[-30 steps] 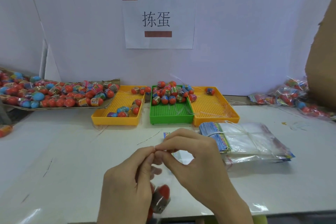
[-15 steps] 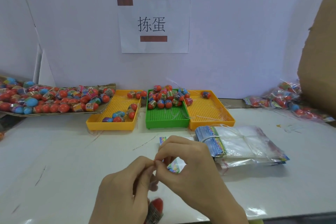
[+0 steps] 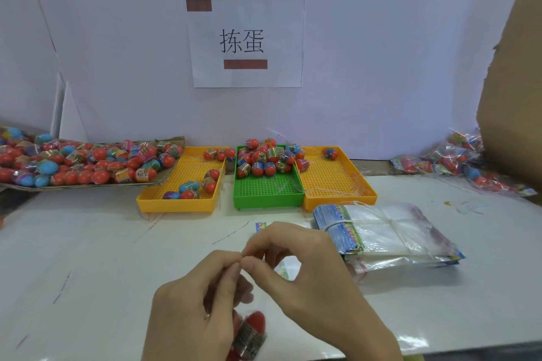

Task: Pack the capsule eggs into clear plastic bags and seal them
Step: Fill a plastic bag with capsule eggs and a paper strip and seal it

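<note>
Both hands stay put: left hand and right hand pinch the bag mouth to seal it, egg hanging below.

A white paper sign with two characters hangs at twelve o'clock; brown cardboard stands at three o'clock.
</note>
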{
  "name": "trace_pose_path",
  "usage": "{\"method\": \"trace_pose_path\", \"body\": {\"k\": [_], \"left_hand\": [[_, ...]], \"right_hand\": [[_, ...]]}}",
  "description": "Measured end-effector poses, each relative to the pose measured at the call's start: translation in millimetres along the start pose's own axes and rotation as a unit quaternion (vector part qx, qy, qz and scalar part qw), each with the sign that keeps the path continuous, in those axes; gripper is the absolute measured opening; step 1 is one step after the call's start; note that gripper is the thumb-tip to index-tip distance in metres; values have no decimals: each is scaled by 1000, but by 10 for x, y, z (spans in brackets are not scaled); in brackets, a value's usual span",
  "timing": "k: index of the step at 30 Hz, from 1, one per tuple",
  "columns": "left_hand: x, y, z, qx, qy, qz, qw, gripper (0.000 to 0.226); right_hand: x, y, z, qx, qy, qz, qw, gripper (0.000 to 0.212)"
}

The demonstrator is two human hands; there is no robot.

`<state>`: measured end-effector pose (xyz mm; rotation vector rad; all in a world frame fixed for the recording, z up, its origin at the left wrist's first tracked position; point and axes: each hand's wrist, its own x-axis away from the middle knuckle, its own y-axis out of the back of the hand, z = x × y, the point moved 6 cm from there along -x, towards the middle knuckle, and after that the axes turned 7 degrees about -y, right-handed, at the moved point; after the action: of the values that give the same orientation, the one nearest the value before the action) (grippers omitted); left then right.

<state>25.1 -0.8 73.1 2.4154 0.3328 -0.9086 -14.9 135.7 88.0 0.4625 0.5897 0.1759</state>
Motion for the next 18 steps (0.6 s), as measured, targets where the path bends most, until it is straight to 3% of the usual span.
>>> {"method": "trace_pose_path", "body": {"k": [13, 16, 18], "left_hand": [[15, -55, -8, -32, -17, 16, 999, 31], [12, -56, -46, 7, -8, -2, 1000, 9], [21, -66, -36, 38, 7, -4, 999, 16]], "right_hand": [[20, 25, 34, 21, 18, -23, 999, 9], [26, 14, 49, 16, 20, -22, 999, 8], [26, 18, 42, 11, 13, -19, 1000, 7]]}}
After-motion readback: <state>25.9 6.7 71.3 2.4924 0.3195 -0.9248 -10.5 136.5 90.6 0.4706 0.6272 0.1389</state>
